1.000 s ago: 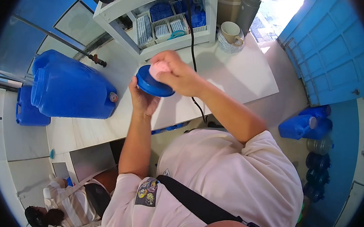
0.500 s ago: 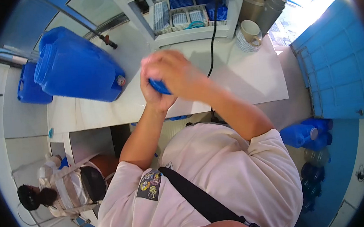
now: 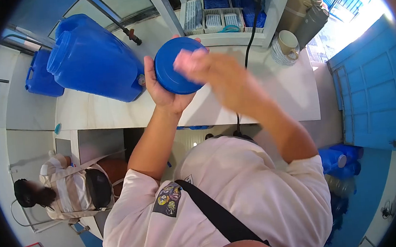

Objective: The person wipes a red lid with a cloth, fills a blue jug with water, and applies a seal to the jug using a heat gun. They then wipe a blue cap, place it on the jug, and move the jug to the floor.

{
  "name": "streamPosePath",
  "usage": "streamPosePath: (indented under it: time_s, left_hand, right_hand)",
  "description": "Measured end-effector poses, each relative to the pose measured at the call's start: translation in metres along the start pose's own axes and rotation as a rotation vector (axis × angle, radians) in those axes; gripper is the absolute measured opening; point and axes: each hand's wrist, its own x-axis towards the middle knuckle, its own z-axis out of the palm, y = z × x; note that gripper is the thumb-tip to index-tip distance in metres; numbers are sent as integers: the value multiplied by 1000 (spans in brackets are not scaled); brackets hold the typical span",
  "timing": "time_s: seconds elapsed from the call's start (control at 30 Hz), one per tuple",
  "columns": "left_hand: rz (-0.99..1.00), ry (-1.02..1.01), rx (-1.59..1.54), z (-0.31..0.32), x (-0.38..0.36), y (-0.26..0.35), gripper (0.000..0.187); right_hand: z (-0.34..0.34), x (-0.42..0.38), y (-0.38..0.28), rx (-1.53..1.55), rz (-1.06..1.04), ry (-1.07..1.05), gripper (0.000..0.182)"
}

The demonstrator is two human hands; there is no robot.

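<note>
A round blue lid [image 3: 166, 70] lies face up in my left hand [image 3: 161, 96], which grips it from below with fingers and thumb around its rim. My right hand [image 3: 217, 69] is over the right part of the lid, its fingers smeared by motion, and whether it holds anything I cannot tell. Both hands are above the white counter [image 3: 269, 93]. To the left of my left hand a large blue jerrycan [image 3: 95, 62] lies tilted on the counter.
A white shelf [image 3: 229, 38] with small baskets [image 3: 194, 20] stands at the back. A beige mug [image 3: 288, 41] sits at right, near a black cable [image 3: 251, 35]. A smaller blue jerrycan [image 3: 43, 74] is far left. Another person [image 3: 74, 187] is at lower left, and blue containers [image 3: 343, 159] stand by the door.
The lid, seen edge-on between both hands before, now faces up in my left hand. My right hand has moved to the right across it. The whole view has shifted somewhat.
</note>
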Motion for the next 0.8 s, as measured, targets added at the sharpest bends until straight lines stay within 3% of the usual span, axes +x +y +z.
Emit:
streamPosePath:
  time_s: [0.07,0.13,0.17,0.2,0.27,0.3,0.4,0.47,0.53,0.6,0.67,0.8]
  left_hand:
    - [-16,-14,13,0,-1,-8,82]
    - [-84,-91,43,10,4,-21,83]
    - [140,169,268,23,5,-29,84]
    - [143,168,270,19,3,-21,84]
    - [59,58,-73,7,2,5,84]
    - [75,-21,56,15,3,12,84]
    - [62,-127,11,14,2,5,91]
    - [13,-130,17,11,1,-3,91]
    - [5,-177,-575,0,-2,-6,89]
    - [15,-101,-489,3,-2,9,87]
    - [110,-44,24,19,2,20,87]
    - [38,11,8,34,-2,1,89]
  right_hand:
    - [-8,20,-38,38,-30,-96,37]
    - [-6,41,-36,19,-104,31,36]
    - [-16,50,-20,-42,-49,7,33]
    - [-21,47,-11,-41,-51,8,33]
    - [-21,38,7,-85,13,90,29]
    - [-9,26,12,-3,-20,-86,33]
    - [-2,25,-61,-18,-80,-26,33]
    - [-5,45,-54,-33,-106,10,25]
    - [-13,64,-22,-106,-145,32,26]
    - [-17,60,-18,-153,-71,107,27]
    - [-8,39,-17,-44,-117,29,29]
    - [5,42,-78,-160,-176,22,30]
